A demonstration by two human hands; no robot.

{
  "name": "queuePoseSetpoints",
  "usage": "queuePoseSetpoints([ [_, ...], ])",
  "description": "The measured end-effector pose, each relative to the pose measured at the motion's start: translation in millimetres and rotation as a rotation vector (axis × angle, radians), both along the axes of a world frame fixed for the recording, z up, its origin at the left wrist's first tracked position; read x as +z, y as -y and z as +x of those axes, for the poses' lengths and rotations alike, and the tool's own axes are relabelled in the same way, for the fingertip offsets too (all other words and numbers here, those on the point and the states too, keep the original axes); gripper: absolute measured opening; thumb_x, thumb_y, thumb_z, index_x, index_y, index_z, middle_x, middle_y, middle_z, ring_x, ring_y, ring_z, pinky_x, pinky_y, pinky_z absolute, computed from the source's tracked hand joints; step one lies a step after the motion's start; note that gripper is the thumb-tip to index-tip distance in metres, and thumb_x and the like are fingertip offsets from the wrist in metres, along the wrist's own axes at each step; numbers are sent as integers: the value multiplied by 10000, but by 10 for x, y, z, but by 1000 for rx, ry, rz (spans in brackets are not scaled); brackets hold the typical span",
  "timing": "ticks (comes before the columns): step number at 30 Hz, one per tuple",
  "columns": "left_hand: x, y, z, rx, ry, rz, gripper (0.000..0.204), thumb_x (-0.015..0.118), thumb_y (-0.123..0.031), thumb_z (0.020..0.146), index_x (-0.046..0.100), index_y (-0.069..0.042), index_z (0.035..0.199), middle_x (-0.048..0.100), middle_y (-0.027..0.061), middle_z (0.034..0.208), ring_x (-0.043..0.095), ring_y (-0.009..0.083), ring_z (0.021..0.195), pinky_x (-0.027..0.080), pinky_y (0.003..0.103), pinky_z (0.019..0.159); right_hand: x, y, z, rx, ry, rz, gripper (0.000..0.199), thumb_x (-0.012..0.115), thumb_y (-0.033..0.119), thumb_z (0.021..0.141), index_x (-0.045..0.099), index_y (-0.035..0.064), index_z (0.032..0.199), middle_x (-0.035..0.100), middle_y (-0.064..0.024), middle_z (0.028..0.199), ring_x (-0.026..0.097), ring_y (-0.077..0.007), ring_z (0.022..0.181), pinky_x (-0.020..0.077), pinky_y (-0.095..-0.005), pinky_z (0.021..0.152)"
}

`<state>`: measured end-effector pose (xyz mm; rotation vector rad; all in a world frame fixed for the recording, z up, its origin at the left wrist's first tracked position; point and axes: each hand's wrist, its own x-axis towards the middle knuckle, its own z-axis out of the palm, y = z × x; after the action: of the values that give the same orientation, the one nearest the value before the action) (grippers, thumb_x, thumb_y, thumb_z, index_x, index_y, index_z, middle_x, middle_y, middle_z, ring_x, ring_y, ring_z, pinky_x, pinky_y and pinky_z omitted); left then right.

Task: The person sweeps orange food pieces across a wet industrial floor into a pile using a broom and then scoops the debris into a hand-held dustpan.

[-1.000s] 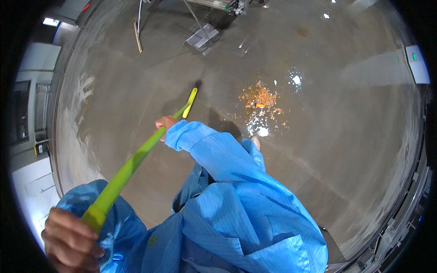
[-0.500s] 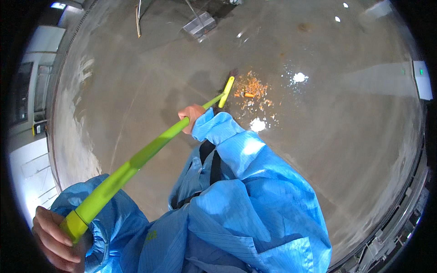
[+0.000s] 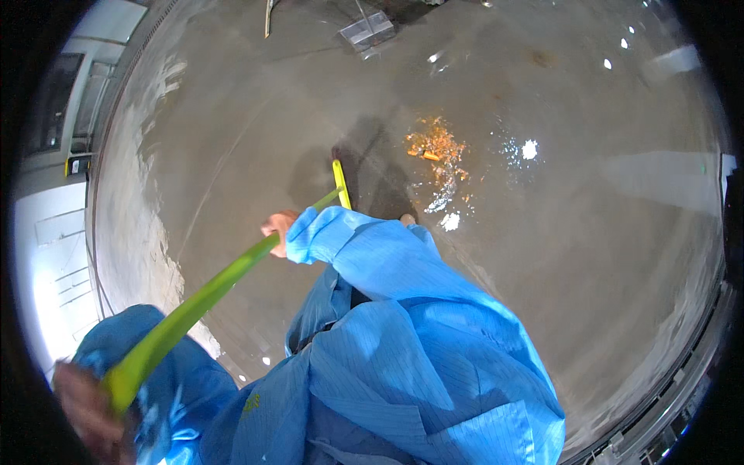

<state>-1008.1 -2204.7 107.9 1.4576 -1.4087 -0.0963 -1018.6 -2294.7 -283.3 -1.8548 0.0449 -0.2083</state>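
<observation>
A long-handled broom [image 3: 203, 302] with a lime-green pole slants across in front of me. Its narrow yellow-green head [image 3: 342, 186] is on the floor, with a dark fringe, probably bristles, at the far end. At the lower left my left hand [image 3: 93, 415], blurred by motion, is wrapped round the top of the pole. Further down the pole my right hand [image 3: 280, 230] grips it, near the head. To the right of the head, and apart from it, lies a patch of orange crumbs and chunks [image 3: 435, 145]. White residue [image 3: 448, 220] trails toward me from that patch.
Another white splatter [image 3: 528, 149] is on the grey floor [image 3: 573, 256] to the right. A metal dustpan [image 3: 368, 32] with an upright handle stands at the far side, beside a thin stick [image 3: 268, 19]. Pale cabinets [image 3: 62, 256] line the left wall.
The broom's head has moved left, away from the orange crumbs, and my right hand has gone left with it. White residue near the crumbs is now smeared. My view has shifted a little.
</observation>
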Motion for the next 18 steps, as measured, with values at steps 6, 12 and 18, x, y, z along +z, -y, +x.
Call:
queuePoseSetpoints([
  [6,-243,-472,-417,155,-143,-140,250,369,-131,810,310,-154,569,334,-21,495,277,76,438,279,239,540,19,-307,-293,177,-180,38,169,600,210,608,495,87,558,498,-126,536,515,-330,558,394,-377,493],
  [12,-403,-1293,-703,603,-158,-322,193,359,-96,824,320,-127,638,313,-30,484,270,73,412,283,215,538,12,-500,-484,139,-67,-125,162,598,183,580,471,86,557,504,-117,547,503,-337,553,363,-398,465],
  [18,-627,-2295,-871,623,-328,-474,242,480,-143,785,316,-133,607,332,-31,475,289,71,391,292,214,491,241,-815,-893,163,-205,-235,121,575,147,561,469,89,567,492,-116,538,495,-341,555,345,-417,460],
])
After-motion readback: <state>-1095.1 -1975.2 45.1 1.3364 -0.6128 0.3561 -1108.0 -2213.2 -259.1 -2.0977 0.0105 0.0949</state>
